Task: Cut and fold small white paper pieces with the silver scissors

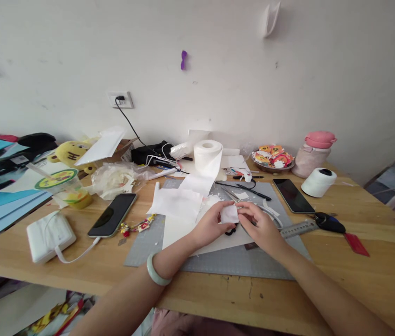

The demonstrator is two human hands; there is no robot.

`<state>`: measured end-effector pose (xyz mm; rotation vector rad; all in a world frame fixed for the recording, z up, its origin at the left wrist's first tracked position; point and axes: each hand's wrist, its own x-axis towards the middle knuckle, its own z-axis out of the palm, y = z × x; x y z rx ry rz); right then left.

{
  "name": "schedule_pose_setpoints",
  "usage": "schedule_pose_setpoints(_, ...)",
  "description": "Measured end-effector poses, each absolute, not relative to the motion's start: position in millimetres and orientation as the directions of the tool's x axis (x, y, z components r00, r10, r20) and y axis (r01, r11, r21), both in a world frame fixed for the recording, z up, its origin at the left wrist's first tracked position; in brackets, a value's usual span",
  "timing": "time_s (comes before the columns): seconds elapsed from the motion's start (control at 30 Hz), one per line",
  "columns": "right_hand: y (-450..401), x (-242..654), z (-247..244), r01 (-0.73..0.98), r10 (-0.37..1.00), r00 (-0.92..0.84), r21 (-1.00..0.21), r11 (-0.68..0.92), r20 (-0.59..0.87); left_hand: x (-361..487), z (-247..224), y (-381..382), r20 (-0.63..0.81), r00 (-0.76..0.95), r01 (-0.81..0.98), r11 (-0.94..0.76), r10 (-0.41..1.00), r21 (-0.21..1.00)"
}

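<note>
Between my two hands, over the middle of the grey cutting mat, is a small white paper piece. The fingers and thumb of my left hand grip its left side. On its right edge, the fingertips of my right hand are closed. A larger white sheet lies under my hands on the mat. Scissors rest just behind my fingers, and a dark loop shows below the small paper. Beyond, a white paper roll stands with its strip unrolled toward me.
Left are a phone, a white power bank, a drink cup and a beaded string. Right are another phone, a thread spool, a metal ruler, a red-handled item and a pink-lidded bottle.
</note>
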<state>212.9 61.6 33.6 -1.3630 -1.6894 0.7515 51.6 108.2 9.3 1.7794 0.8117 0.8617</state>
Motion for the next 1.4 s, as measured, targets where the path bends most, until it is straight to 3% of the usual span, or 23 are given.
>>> schedule_pose_setpoints(0.2,58.2,208.3,33.7,0.41,0.973,-0.148,-0.884,0.225,0.18,51.0,10.3,107.8,0.216,0.551,0.13,-0.338,0.806,0.932)
schedule_pose_setpoints(0.43,63.0,213.4,32.7,0.428,0.964,0.021,-0.874,0.23,0.264,50.7,7.2,109.7,0.195,0.536,0.173,-0.333,0.821,0.927)
schedule_pose_setpoints(0.63,60.2,209.7,32.1,0.448,0.974,-0.081,-0.865,0.226,0.212,50.6,7.2,109.3,0.214,0.541,0.134,-0.335,0.814,0.933)
schedule_pose_setpoints(0.8,60.2,209.5,32.8,0.356,0.988,-0.086,-0.923,0.15,0.127,49.9,5.9,110.2,0.218,0.535,0.133,-0.337,0.816,0.932)
schedule_pose_setpoints(0.93,61.9,211.0,33.6,0.33,0.992,-0.044,-0.935,0.13,0.122,49.6,6.1,110.1,0.204,0.53,0.154,-0.33,0.823,0.931)
schedule_pose_setpoints(1.4,58.4,207.8,35.7,0.277,0.98,-0.189,-0.954,0.114,0.062,49.5,5.7,110.7,0.234,0.538,0.138,-0.358,0.81,0.923)
